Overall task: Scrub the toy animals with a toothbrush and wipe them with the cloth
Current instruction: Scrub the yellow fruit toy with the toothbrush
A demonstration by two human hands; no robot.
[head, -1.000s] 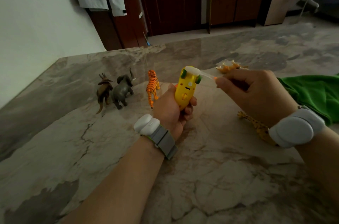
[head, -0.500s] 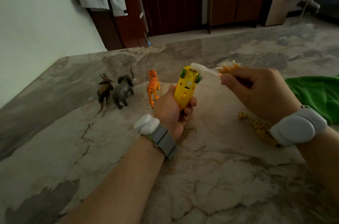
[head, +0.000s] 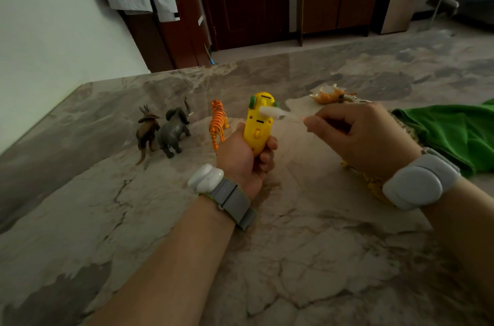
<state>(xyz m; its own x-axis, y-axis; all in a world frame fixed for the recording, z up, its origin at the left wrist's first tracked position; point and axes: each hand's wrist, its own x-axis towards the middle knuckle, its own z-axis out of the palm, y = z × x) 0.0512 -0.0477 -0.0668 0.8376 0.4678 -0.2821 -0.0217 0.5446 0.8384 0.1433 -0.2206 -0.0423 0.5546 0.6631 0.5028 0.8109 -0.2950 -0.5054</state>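
My left hand grips a yellow toy with green wheels, held upright with its underside toward me. My right hand pinches a translucent white toothbrush whose head lies against the toy's upper part. A brown antelope, a grey elephant and an orange striped tiger stand in a row on the marble table to the left. An orange animal lies on its side beyond my right hand. A yellow giraffe lies partly hidden under my right wrist. The green cloth is at the right.
The table's far edge runs behind the toys, with a white wall on the left. Dark wooden cabinets and hanging pale clothing stand beyond it. Both wrists carry white strapped devices.
The toothbrush head has moved back to the left and down, from beside the toy's top onto its upper underside. My left hand holds the toy almost still.
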